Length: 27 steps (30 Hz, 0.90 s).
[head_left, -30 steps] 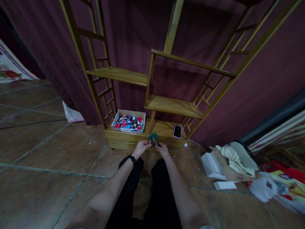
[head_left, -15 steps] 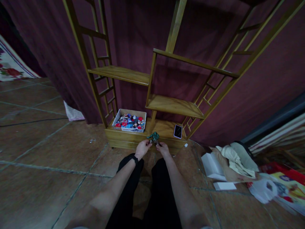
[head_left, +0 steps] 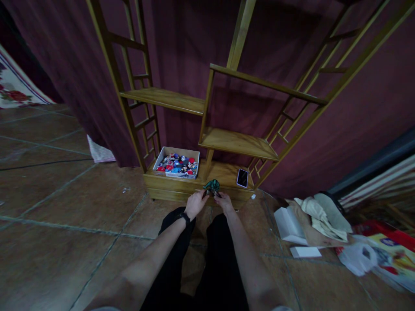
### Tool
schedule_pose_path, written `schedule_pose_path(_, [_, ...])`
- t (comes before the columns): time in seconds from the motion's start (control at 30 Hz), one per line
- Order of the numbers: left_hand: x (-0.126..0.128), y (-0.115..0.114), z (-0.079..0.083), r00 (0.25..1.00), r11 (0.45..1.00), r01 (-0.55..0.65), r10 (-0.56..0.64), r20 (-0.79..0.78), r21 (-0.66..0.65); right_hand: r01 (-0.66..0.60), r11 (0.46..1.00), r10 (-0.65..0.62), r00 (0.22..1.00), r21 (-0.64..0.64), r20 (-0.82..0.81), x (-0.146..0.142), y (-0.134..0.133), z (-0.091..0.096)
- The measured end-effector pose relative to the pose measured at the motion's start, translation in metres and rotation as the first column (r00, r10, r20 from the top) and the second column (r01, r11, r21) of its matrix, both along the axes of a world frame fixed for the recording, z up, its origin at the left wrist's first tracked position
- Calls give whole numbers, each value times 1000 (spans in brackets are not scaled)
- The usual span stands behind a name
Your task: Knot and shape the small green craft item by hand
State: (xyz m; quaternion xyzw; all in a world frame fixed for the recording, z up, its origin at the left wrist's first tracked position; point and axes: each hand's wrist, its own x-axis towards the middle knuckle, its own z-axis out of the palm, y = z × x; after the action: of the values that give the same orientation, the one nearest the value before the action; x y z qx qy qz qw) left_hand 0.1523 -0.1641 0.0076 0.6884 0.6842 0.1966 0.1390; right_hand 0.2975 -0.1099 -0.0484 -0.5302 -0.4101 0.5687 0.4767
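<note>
A small green-and-dark figurine (head_left: 212, 185) is held between both hands in front of the shelf's bottom board. My left hand (head_left: 196, 204), with a dark band at its wrist, pinches the figurine's left side between thumb and fingers. On the other side my right hand (head_left: 224, 201) is closed on its lower right part. The fingertips and the lower part of the figurine are small and dim, so its details are hard to make out. Behind and to the left, an open cardboard box (head_left: 181, 175) holds many small colourful figures (head_left: 177, 164).
The wooden shelf unit (head_left: 240, 143) stands against a dark red curtain (head_left: 181, 56). A phone (head_left: 242, 177) lies on its bottom board at right. On the tiled floor to the right are white boxes (head_left: 291, 226), a cloth (head_left: 324, 218) and a plastic bag (head_left: 358, 257).
The figurine has turned a little and shifted slightly right between the fingers. Both hands have moved slightly right with it and keep their hold.
</note>
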Motion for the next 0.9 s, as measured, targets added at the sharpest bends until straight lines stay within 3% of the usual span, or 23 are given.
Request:
schedule_pose_path(0.17, [5, -8, 6, 994, 997, 34, -27, -104, 71, 20, 1000, -20, 1000, 8, -10, -2, 1, -2])
schedule_pose_path(0.43, [0, -9, 7, 937, 932, 249, -164, -308, 264, 39, 998, -33, 995, 58, -91, -5, 0, -4])
schedule_pose_path(0.9, [-6, -9, -5, 898, 883, 349, -220, -380, 313, -34, 993, 42, 997, 117, -69, -4, -3, 4])
